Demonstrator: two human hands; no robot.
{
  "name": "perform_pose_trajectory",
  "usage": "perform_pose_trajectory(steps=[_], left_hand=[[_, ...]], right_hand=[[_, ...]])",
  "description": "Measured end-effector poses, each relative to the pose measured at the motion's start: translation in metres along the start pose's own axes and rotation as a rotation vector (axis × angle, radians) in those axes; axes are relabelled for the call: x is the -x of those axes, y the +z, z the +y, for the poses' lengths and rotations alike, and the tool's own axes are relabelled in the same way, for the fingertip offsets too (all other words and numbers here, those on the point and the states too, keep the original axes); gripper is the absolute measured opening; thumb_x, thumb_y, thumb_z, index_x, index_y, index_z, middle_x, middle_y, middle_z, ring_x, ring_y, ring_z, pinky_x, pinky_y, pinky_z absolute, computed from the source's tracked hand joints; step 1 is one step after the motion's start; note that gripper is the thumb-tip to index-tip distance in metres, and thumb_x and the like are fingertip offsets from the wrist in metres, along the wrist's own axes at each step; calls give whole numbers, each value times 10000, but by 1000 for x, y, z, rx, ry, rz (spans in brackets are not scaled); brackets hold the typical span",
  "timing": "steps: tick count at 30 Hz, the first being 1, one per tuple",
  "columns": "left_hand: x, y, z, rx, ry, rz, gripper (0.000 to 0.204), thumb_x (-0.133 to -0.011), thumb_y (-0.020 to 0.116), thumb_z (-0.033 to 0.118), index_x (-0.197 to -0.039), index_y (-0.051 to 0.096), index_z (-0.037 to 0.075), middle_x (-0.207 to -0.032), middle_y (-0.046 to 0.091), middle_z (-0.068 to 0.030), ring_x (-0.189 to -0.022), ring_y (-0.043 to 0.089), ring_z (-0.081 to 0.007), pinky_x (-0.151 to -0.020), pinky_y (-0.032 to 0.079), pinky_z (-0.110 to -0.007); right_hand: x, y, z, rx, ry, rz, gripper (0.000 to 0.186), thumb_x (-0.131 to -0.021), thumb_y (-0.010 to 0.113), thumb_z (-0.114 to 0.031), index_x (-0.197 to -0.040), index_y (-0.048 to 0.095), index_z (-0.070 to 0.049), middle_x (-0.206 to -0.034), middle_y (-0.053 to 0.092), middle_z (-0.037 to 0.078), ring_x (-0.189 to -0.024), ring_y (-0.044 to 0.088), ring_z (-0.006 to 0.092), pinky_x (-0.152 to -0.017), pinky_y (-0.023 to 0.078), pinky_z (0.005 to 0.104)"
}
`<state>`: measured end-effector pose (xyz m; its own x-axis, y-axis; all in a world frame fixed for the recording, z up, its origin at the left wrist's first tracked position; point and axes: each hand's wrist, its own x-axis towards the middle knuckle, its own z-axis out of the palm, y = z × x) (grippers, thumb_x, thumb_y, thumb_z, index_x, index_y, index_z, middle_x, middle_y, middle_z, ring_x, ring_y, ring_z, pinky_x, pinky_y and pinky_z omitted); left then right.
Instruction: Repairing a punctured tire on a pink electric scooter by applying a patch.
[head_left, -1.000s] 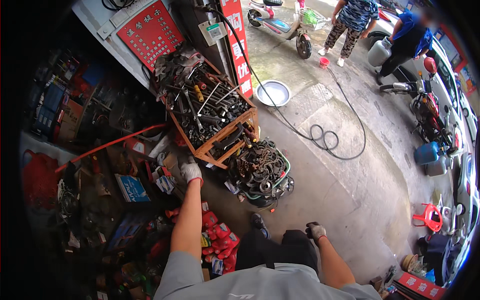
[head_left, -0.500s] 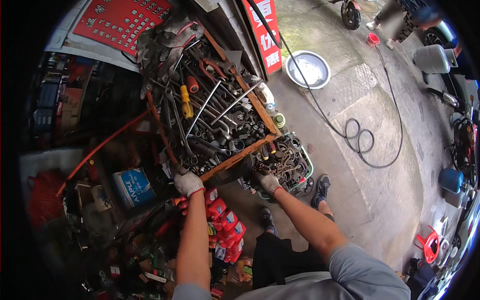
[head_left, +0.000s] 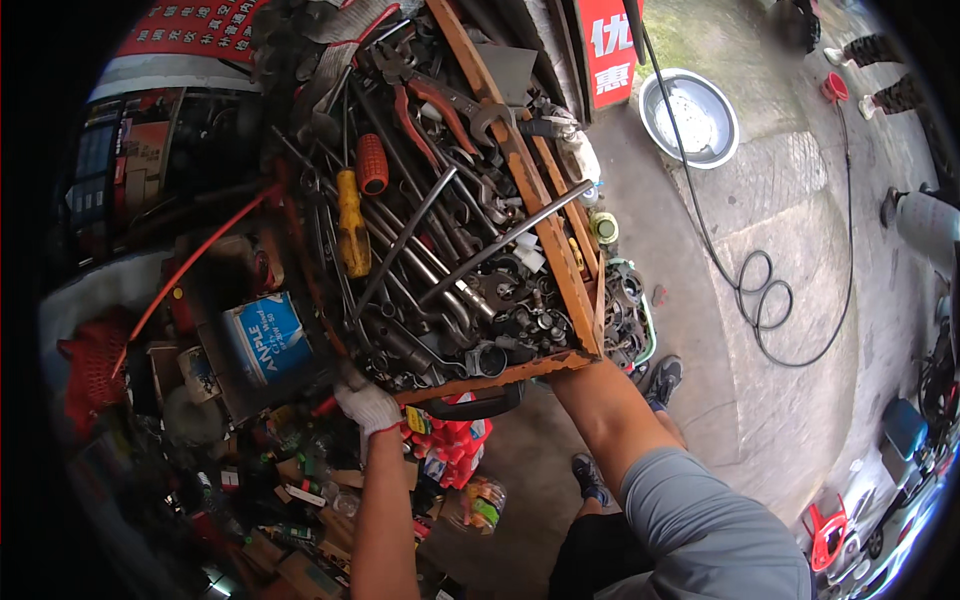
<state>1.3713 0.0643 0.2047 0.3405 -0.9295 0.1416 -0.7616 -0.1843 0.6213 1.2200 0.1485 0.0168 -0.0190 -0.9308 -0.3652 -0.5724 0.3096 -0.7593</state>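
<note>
head view: left grip (head_left: 368, 408), in a pale glove, at the near left corner of the wooden tray (head_left: 500, 378); fingers partly hid by the corner, so can't tell if spread or pinching. right forearm (head_left: 605, 400) runs up to the near right corner and goes under it; right grip hidden there, state can't be told.

tray sits mid-view in front of the person, long side running away, packed with loose tools: screwdriver with yellow handle (head_left: 352, 222), orange-red handle (head_left: 371, 163) just beside it, red-handled pliers (head_left: 410, 120) farther up, open-ended spanner (head_left: 490, 122) against the right rim. metal bar (head_left: 515, 240) slants across, its end sticking out over the right rim. sockets and small parts heaped at the near end. grey gloves (head_left: 345, 30) piled at the far left.

below the near rim, a black curved piece (head_left: 470, 406). green-rimmed basket (head_left: 651, 340) of metal parts just right of the tray, partly covered. blue box (head_left: 268, 338) to the left, red bottles (head_left: 460, 450) lower down. metal basin (head_left: 705, 162) and looped black hose (head_left: 800, 364) on the floor (head_left: 790, 430) to the right.
</note>
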Motion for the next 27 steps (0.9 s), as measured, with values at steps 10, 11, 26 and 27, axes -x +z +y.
perform_pose_trajectory(steps=[10, 11, 26, 27], left_hand=[[-7, -2, -17, -97, 79, -2, 436, -1013, 456, 299, -1115, 596, -101, -1042, 653, -236, -913, 597, -315, -870, 434, -395], [-14, -4, -28, -92, 79, 3, 436, -1013, 456, 299, -1115, 596, -101, -1042, 653, -236, -913, 597, -315, -870, 434, -395], [-13, 17, -2, -225, 66, -67, 415, -990, 442, 268, -1115, 623, -84, -1086, 639, -292, -995, 612, -419, -872, 461, -435], [-29, 1, -38, -254, 42, -41, 426, -991, 442, 280, -1155, 607, -77, -1119, 630, -291, -1024, 605, -419, -892, 458, -431]], right_hand=[[14, 14, -19, -132, 174, -89, 330, -901, 566, -297, -1119, 641, -60, -1175, 624, 192, -1099, 608, 349, -881, 517, 435], [17, 14, -24, -144, 187, -91, 331, -901, 566, -298, -1119, 641, -61, -1177, 623, 193, -1101, 607, 349, -883, 517, 435], [168, 67, 58, -686, 569, 118, 375, -918, 517, -364, -1041, 683, -51, -1004, 651, 272, -979, 658, 383, -812, 550, 426], [183, 56, 31, -634, 649, 27, 366, -914, 516, -349, -1024, 687, -45, -971, 665, 259, -943, 673, 366, -797, 554, 427]])
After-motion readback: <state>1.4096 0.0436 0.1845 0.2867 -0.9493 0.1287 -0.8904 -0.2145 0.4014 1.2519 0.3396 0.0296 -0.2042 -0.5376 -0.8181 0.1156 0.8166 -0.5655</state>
